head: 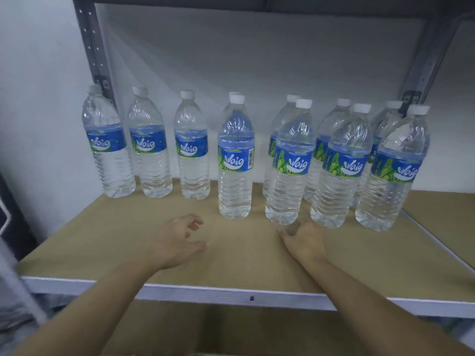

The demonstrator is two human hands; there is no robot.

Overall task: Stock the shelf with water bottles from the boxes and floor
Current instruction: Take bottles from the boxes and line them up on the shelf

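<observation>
Several clear water bottles with blue labels and white caps stand upright on the tan shelf board [102, 235]. Three stand alone in the back row at the left, such as one bottle [109, 147]. To the right, front-row bottles stand before back-row ones; a front bottle [235, 160] is near the middle and another front bottle [291, 165] stands beside it. My left hand [177, 240] hovers over the board below the middle bottle, fingers loosely apart, holding nothing. My right hand [304, 240] is just below that second front bottle's base, fingers spread, empty.
The shelf's white metal front rail [218, 294] runs across below my forearms. Grey perforated uprights [92, 47] stand at both back corners, and an upper shelf spans the top. A lower tan board or carton [205, 330] shows beneath the rail. A white wall is behind.
</observation>
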